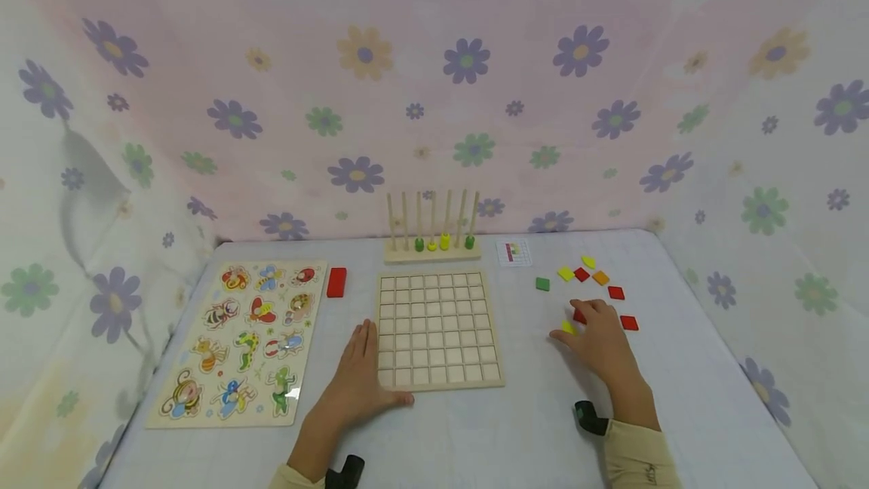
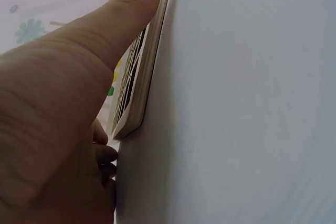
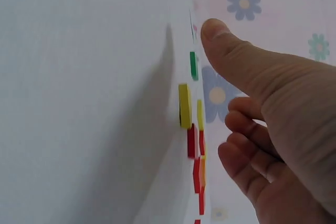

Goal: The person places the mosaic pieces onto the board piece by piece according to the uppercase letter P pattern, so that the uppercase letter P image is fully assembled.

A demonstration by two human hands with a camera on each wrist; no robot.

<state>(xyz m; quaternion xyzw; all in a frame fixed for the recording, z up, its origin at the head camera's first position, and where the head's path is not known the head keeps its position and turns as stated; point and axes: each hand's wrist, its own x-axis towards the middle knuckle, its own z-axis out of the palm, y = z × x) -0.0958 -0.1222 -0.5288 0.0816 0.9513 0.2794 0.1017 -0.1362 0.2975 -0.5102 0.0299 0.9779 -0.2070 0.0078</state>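
A square wooden grid board [image 1: 451,385] lies flat on the white table. My left hand [image 1: 356,378] rests at its lower left corner, fingers straight along the left side and thumb along the near edge. In the left wrist view the thumb touches the board's rim [image 2: 143,95]. Over the loose coloured tiles at the right hovers my right hand [image 1: 603,342], thumb and fingers apart with nothing between them. Nearest to it are a yellow tile [image 1: 568,327] and a red tile [image 1: 578,316], partly hidden by the fingers. The right wrist view shows a yellow tile [image 3: 185,106] standing out closest.
Behind the board stands a peg rack [image 1: 432,254] with green and yellow beads. A small pattern card [image 1: 514,253] lies right of it. More tiles, including green [image 1: 542,284] and orange [image 1: 600,278], are scattered beyond my right hand. At left are an insect puzzle [image 1: 220,293] and a red block [image 1: 336,282].
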